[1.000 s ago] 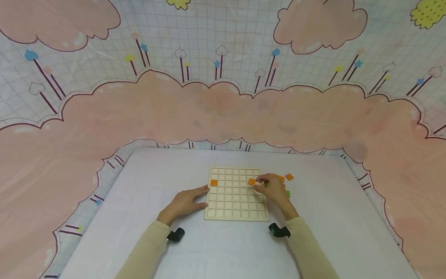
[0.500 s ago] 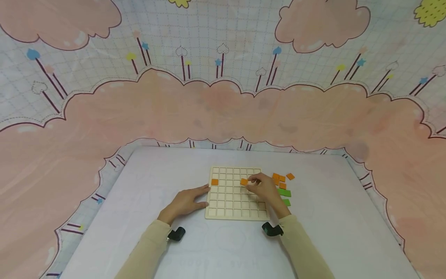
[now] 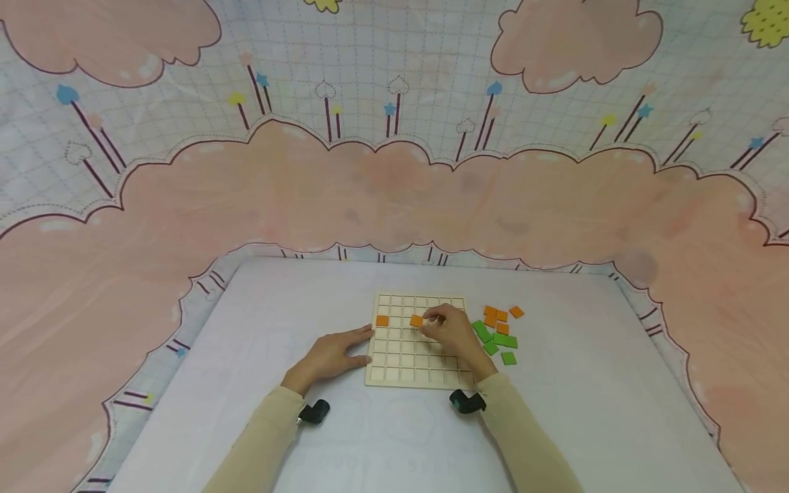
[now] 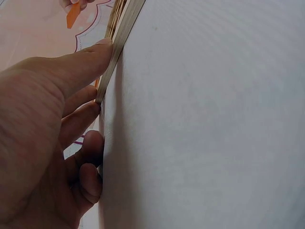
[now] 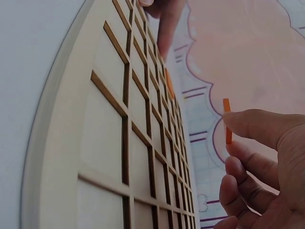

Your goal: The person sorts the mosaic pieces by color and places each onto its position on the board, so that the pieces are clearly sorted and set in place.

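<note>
A pale wooden grid board (image 3: 394,366) with square recesses lies on the white table. One orange square tile (image 3: 382,320) sits in a recess near its left edge. My right hand (image 3: 453,332) pinches another orange square tile (image 3: 416,321) between thumb and fingertip above the board; the right wrist view shows this held tile (image 5: 228,121) edge-on, apart from the grid. At the board's left edge rests my left hand (image 3: 329,355), its thumb and fingers extended and touching the rim. In the left wrist view the left thumb (image 4: 90,64) lies against the board's edge (image 4: 119,47).
Right of the board lie several loose orange tiles (image 3: 490,316) and several green tiles (image 3: 505,340), some overlapping. A lone orange tile (image 3: 516,312) is farther right. Behind the table (image 3: 555,383) hangs a cloud-patterned cloth (image 3: 394,198).
My right hand has moved left over the board with the orange tile, uncovering the loose green and orange tiles at the right. The left hand stays at the board's edge.
</note>
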A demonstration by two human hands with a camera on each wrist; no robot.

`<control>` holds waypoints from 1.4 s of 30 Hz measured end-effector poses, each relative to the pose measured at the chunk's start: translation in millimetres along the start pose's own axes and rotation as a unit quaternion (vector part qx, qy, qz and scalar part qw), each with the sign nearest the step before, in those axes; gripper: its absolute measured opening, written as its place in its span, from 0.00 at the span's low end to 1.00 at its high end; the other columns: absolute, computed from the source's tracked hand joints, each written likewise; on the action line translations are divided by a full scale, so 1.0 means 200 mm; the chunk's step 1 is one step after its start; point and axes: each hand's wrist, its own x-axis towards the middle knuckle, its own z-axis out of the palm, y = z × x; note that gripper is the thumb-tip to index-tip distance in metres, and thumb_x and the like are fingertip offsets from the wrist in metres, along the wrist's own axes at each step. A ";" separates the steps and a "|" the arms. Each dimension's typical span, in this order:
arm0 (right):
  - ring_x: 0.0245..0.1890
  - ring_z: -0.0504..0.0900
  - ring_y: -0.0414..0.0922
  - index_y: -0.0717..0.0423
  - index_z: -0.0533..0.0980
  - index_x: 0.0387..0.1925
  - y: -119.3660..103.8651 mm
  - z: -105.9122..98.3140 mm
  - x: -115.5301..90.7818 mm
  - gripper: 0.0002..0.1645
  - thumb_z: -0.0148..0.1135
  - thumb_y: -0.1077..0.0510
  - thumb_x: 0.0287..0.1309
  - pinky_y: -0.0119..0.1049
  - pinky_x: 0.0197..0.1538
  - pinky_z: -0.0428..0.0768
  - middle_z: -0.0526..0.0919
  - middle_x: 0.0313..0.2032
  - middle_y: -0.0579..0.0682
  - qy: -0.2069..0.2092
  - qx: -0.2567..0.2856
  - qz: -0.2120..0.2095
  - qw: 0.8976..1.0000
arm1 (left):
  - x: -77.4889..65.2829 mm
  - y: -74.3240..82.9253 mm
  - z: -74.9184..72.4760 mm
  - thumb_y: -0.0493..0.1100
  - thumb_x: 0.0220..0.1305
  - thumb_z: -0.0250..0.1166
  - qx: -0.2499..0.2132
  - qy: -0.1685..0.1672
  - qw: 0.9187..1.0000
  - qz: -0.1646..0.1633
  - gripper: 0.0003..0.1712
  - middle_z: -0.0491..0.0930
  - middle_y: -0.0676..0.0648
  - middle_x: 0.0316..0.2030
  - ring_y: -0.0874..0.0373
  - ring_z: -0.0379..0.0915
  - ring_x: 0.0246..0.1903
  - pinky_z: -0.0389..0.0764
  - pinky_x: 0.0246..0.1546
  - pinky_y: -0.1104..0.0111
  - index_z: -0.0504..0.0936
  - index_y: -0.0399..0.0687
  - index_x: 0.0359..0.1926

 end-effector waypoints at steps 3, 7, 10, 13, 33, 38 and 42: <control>0.36 0.76 0.43 0.52 0.83 0.41 0.00 0.03 0.02 0.13 0.72 0.55 0.52 0.35 0.38 0.76 0.83 0.40 0.50 -0.001 -0.003 -0.003 1.000 | 0.00 0.00 0.00 0.60 0.62 0.65 0.003 -0.003 1.000 -0.001 0.36 0.62 0.61 0.73 0.51 0.62 0.72 0.64 0.72 0.50 0.68 0.64 0.70; 0.36 0.76 0.42 0.52 0.83 0.40 -0.01 0.06 0.04 0.13 0.73 0.55 0.51 0.35 0.39 0.78 0.83 0.39 0.50 -0.003 -0.002 -0.009 1.000 | 0.00 0.00 0.00 0.60 0.63 0.65 0.007 -0.003 1.000 0.003 0.36 0.62 0.60 0.72 0.51 0.62 0.71 0.65 0.71 0.50 0.68 0.64 0.70; 0.35 0.76 0.42 0.51 0.83 0.40 -0.02 0.08 0.05 0.13 0.73 0.54 0.52 0.34 0.39 0.78 0.83 0.39 0.49 -0.005 -0.006 -0.015 1.000 | 0.00 0.00 0.00 0.60 0.63 0.65 0.012 -0.002 1.000 0.005 0.36 0.63 0.60 0.72 0.51 0.63 0.71 0.66 0.71 0.51 0.68 0.64 0.70; 0.34 0.76 0.41 0.51 0.83 0.41 -0.03 0.10 0.07 0.14 0.73 0.53 0.52 0.34 0.39 0.78 0.83 0.38 0.48 -0.009 -0.010 -0.014 1.000 | 0.00 0.00 0.00 0.59 0.62 0.66 0.012 -0.002 1.000 0.005 0.36 0.63 0.60 0.72 0.51 0.63 0.71 0.66 0.71 0.51 0.68 0.63 0.70; 0.34 0.77 0.42 0.51 0.83 0.39 -0.06 0.17 0.17 0.12 0.72 0.53 0.52 0.36 0.40 0.78 0.83 0.35 0.47 -0.041 -0.027 0.008 0.999 | 0.01 0.00 -0.01 0.60 0.63 0.65 0.001 -0.009 1.000 -0.003 0.36 0.62 0.61 0.72 0.51 0.62 0.71 0.65 0.71 0.51 0.68 0.65 0.70; 0.34 0.75 0.42 0.52 0.83 0.39 -0.05 0.19 0.18 0.12 0.72 0.54 0.53 0.35 0.39 0.76 0.81 0.35 0.47 -0.051 -0.031 0.015 0.998 | 0.01 0.00 0.00 0.60 0.63 0.65 -0.003 -0.010 1.000 -0.003 0.35 0.62 0.61 0.72 0.51 0.62 0.71 0.65 0.72 0.51 0.68 0.65 0.70; 0.36 0.76 0.42 0.51 0.83 0.40 -0.05 0.19 0.18 0.13 0.72 0.53 0.53 0.37 0.42 0.78 0.82 0.37 0.46 -0.052 -0.037 0.022 0.998 | 0.01 -0.01 0.00 0.60 0.63 0.65 0.000 -0.010 1.000 -0.003 0.36 0.62 0.61 0.72 0.52 0.62 0.72 0.65 0.72 0.51 0.68 0.65 0.70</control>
